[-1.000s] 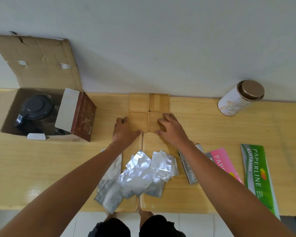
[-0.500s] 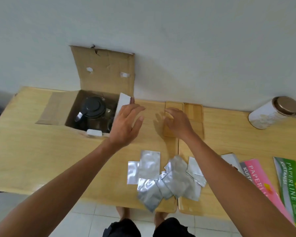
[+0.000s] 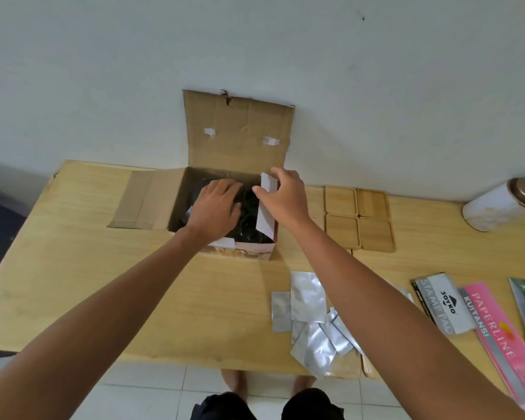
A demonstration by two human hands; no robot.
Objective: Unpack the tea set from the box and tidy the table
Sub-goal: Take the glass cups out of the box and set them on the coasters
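Tabletop, pale wood, ran along the wall. Open cardboard box sat at the back, tall rear flap up. Dark teapot lay inside, directly under the left hand, mostly hidden by it; long axis not readable. Left grip reached down into the box, fingers curled; whether it had closed on the pot, cannot tell. Right hand pinched the white side flap, holding it aside. Left hand the nearer to the pot. Four wooden coasters squared up right of that grip. Half a second before, both hands hovered outside the box; a second before, they pressed the coasters.
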